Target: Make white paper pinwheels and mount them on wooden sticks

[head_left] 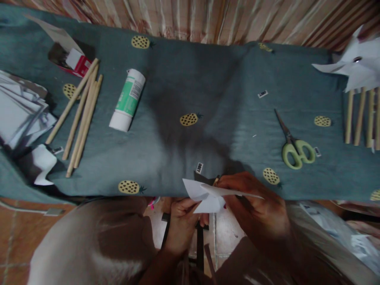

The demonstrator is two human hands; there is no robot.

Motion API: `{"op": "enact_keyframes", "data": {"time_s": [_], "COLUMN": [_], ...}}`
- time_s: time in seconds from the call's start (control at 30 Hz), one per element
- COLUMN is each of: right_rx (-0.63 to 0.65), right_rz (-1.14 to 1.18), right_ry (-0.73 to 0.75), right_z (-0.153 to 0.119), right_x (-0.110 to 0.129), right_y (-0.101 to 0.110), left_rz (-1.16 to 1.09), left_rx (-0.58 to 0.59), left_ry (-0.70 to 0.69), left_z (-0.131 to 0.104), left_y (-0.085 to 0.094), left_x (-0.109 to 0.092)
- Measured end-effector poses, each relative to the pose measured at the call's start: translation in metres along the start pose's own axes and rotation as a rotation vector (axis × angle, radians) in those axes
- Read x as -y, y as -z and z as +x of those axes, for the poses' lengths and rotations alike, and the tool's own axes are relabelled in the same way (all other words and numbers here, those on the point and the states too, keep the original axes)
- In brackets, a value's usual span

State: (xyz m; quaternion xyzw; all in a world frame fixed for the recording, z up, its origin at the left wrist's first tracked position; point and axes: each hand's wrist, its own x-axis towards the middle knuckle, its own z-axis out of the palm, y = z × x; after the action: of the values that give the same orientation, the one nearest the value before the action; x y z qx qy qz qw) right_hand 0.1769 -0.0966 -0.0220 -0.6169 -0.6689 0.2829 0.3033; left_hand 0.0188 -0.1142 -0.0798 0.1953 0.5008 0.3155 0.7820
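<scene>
A white paper pinwheel [209, 194] with folded blades is held at the table's near edge, above my lap. My left hand [184, 215] is closed on its lower left side, the fingertips partly under the paper. Coming from the right, my right hand [252, 198] is closed at the pinwheel's back and right blade. A small light tip shows by its fingers, but what it belongs to is hidden. Just beyond the pinwheel lies a small printed label [200, 168]. Green-handled scissors [297, 152] rest on the cloth to the right of my right hand.
A green tablecloth [166, 158] with pineapples covers the table. On the left are several wooden sticks [80, 118], a glue stick [127, 100], a red open box [75, 63] and stacked paper [20, 111]. Finished-looking pinwheels [356, 63] with sticks lie far right. A pleated curtain [208, 19] hangs behind.
</scene>
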Motion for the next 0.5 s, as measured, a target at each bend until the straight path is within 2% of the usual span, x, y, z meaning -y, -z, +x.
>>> {"op": "enact_keyframes", "data": {"time_s": [0.17, 0.33, 0.5], "right_rx": [0.008, 0.051, 0.105], "right_rz": [-0.030, -0.012, -0.115], "right_ry": [-0.056, -0.178, -0.295], "right_z": [0.007, 0.012, 0.020], "right_x": [0.003, 0.007, 0.007], "right_y": [0.001, 0.002, 0.005], "left_rz": [-0.036, -0.063, -0.088], "left_rx": [-0.013, -0.036, -0.030], "left_ry": [-0.013, 0.046, 0.019], "left_z": [-0.003, -0.005, -0.005], "left_y": [-0.003, -0.003, -0.008], "left_x": [-0.001, -0.003, -0.007]}}
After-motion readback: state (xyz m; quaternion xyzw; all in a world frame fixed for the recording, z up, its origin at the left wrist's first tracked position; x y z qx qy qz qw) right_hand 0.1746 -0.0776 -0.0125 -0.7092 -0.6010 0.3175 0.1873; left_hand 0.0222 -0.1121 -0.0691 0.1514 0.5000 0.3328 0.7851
